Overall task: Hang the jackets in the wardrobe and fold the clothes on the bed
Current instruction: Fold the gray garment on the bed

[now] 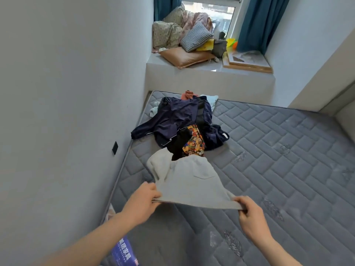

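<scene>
A single wide-angle head view looks forward and steeply down along the grey mattress [269, 160], close over the person's forearms at the bottom edge, facing the window ledge [192, 73] at the far end.

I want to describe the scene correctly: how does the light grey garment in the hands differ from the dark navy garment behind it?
The light grey garment is pale and held stretched by the left hand and right hand; the dark navy garment is crumpled on the pile, untouched. Both are over the mattress.
</scene>
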A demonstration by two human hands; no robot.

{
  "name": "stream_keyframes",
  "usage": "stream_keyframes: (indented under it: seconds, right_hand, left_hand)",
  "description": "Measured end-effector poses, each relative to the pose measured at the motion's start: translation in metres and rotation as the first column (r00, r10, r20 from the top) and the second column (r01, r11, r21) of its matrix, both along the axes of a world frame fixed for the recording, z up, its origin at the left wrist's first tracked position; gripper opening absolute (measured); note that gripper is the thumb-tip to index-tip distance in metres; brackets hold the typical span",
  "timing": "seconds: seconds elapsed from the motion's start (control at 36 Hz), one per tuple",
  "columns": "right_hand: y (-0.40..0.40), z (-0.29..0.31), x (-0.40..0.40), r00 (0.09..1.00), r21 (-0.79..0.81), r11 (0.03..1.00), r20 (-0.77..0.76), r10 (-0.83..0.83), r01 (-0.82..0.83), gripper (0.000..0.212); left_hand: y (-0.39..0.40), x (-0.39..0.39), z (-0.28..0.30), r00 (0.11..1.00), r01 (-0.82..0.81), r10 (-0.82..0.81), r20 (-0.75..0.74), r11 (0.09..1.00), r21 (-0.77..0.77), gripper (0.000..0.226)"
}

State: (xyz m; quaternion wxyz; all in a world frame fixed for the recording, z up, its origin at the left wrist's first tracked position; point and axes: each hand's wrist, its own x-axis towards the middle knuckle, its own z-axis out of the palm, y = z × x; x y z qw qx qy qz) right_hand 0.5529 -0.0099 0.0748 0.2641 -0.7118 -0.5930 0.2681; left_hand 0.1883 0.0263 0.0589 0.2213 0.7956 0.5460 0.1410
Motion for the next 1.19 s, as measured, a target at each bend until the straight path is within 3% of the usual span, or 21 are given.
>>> stream_keyframes:
  seconds: [0.08,0.19,0.33,0.42,0.47,0.53,0.58,0.67,0.75,0.86,0.92,1.03,1.08,1.19]
  right_hand:
    - [-0.012,-0.065,0.006,0.999,-0.130,0.991,0.030,0.015,-0.011,0.054]
    - [-0.031,-0.155,0.019,0.996,-0.391,0.920,0.063,0.060,-0.030,0.049]
    - [-0.049,-0.235,0.022,0.976,-0.797,0.590,0.000,0.216,-0.130,0.049]
    - [-0.059,-0.268,0.016,0.961,-0.886,0.442,-0.017,0.276,-0.142,0.045]
    - [-0.053,-0.280,0.010,0.956,-0.912,0.384,-0.031,0.293,-0.148,0.038]
    - [-0.037,-0.293,0.008,0.949,-0.897,0.412,-0.028,0.314,-0.163,0.034]
    - [-0.014,-0.311,0.010,0.957,-0.825,0.544,0.012,0.289,-0.154,0.042]
    - [0.035,-0.329,0.008,0.992,-0.685,0.726,0.047,0.118,-0.053,0.049]
    - [0.089,-0.341,-0.001,0.998,-0.588,0.807,0.028,-0.058,0.063,0.063]
    - [0.140,-0.361,-0.012,0.987,-0.521,0.840,0.028,-0.158,0.150,0.086]
    - [0.155,-0.371,-0.016,0.983,-0.528,0.833,0.018,-0.181,0.164,0.091]
    - [0.173,-0.385,-0.022,0.974,-0.573,0.798,0.005,-0.226,0.188,0.096]
    - [0.178,-0.388,-0.024,0.969,-0.602,0.771,0.016,-0.247,0.207,0.086]
    - [0.180,-0.388,-0.024,0.962,-0.548,0.798,0.044,-0.269,0.248,0.014]
  left_hand:
    - [-0.017,0.012,-0.068,0.986,0.038,-0.056,-0.155,0.993,-0.112,0.019]
    - [-0.048,0.033,-0.151,0.925,0.032,-0.204,-0.320,0.882,-0.470,0.027]
    - [-0.075,0.059,-0.212,0.868,-0.081,-0.310,-0.389,0.683,-0.726,0.032]
    - [-0.082,0.062,-0.237,0.866,-0.115,-0.326,-0.379,0.607,-0.786,0.032]
    - [-0.073,0.060,-0.252,0.898,-0.169,-0.236,-0.372,0.596,-0.785,0.033]
    - [-0.052,0.055,-0.268,0.928,-0.242,-0.068,-0.366,0.638,-0.731,0.033]
    - [-0.020,0.049,-0.287,0.935,-0.302,0.090,-0.342,0.705,-0.641,0.039]
    - [0.038,0.040,-0.309,0.899,-0.435,0.327,-0.292,0.749,-0.499,0.059]
    - [0.098,0.028,-0.326,0.780,-0.624,0.570,-0.259,0.673,-0.397,0.082]
    - [0.144,0.008,-0.349,0.696,-0.697,0.674,-0.249,0.551,-0.458,0.106]
    - [0.149,0.000,-0.359,0.710,-0.672,0.659,-0.247,0.532,-0.515,0.099]
    - [0.140,-0.006,-0.368,0.734,-0.666,0.645,-0.213,0.624,-0.409,0.030]
    - [0.126,-0.009,-0.362,0.733,-0.668,0.668,-0.132,0.668,-0.327,0.024]
    - [0.078,-0.027,-0.340,0.778,-0.627,0.628,-0.022,0.774,-0.083,0.041]
